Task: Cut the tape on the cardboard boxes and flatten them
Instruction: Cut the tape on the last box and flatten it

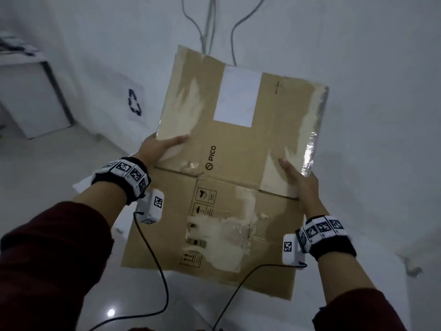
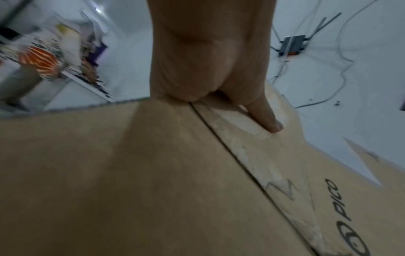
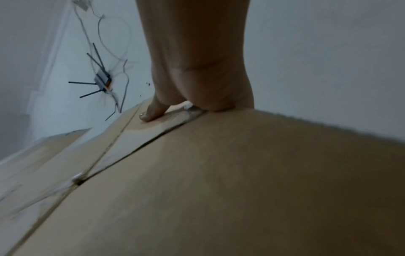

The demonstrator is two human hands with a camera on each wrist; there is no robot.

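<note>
A white wall [image 1: 358,56] meets a glossy pale floor [image 1: 47,168] that catches one small glint of light [image 1: 111,312]. Grey cables [image 1: 210,25] hang down the wall. A white cabinet [image 1: 31,99] stands at the left, beside a recycling symbol [image 1: 134,102].

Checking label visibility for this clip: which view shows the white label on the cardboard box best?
The head view: the white label shows whole on the cardboard box. The left wrist view catches only a corner; the right wrist view shows none clearly.
</note>
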